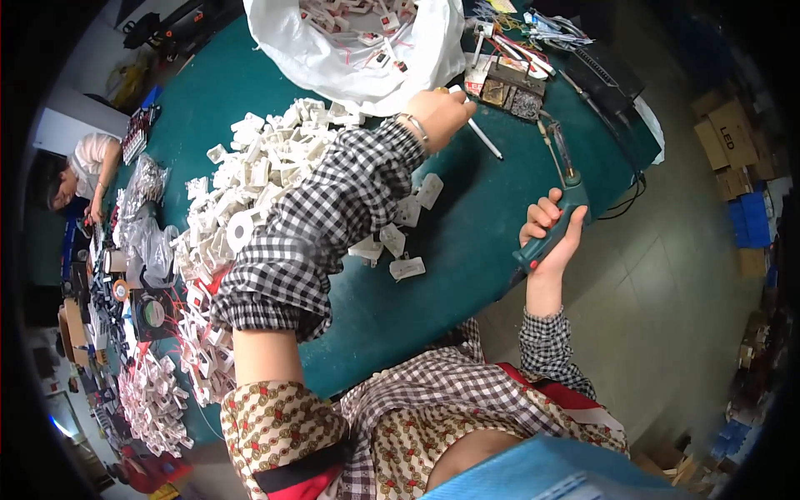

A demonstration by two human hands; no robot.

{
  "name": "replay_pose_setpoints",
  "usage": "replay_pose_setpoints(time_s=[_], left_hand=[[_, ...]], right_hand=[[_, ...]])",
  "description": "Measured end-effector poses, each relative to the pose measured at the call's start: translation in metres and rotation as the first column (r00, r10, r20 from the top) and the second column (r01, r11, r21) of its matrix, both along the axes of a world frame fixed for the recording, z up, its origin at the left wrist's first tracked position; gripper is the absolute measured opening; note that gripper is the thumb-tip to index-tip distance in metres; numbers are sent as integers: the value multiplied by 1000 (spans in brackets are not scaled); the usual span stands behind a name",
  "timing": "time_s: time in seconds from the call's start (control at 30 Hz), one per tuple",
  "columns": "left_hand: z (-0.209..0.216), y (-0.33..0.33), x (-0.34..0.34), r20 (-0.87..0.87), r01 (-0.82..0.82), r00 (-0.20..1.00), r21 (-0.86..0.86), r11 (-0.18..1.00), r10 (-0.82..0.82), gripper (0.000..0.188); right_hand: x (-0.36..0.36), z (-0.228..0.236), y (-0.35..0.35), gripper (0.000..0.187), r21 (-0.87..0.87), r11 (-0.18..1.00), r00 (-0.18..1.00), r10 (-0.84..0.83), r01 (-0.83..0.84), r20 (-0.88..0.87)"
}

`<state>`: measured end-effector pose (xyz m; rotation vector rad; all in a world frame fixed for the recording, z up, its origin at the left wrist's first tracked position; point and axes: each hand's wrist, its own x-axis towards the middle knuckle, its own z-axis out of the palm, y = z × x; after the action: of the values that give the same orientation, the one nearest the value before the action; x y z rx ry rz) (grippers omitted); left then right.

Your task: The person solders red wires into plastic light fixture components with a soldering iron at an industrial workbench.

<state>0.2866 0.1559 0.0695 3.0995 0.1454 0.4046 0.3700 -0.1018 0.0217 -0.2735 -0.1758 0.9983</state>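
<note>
My left hand [439, 117] reaches across the table to the near rim of a white woven sack [333, 79]. Its fingers are closed around a slim white stick [486, 140], whose thin end points down to the right. Inside the sack lie white plastic pieces with red parts [367, 37]. My right hand [554, 237] grips a green soldering gun [560, 218] at the table's right edge, its metal tip pointing up and away. Under my left forearm spreads a heap of white plastic housings [275, 154]; several loose housings [407, 210] lie to its right.
A soldering stand [512, 87] and wires sit at the far right of the green table [450, 292]. Left are wired white parts [154, 404], plastic bags [150, 242] and a black fan [154, 314]. Another person [87, 167] works at the far left. Cardboard boxes [725, 137] stand right.
</note>
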Motion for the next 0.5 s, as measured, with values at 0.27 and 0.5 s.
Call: replay_pose_setpoints(time_s=[0.27,0.5], left_hand=[[-20,12,25,66,195,978,18,981,-195,18],[54,62,33,273,219,879,-959,177,391,23]], right_hand=[[0,-4,6,48,70,997,999,27,-24,-35],[3,17,5,43,48,999,999,19,-17,-45]])
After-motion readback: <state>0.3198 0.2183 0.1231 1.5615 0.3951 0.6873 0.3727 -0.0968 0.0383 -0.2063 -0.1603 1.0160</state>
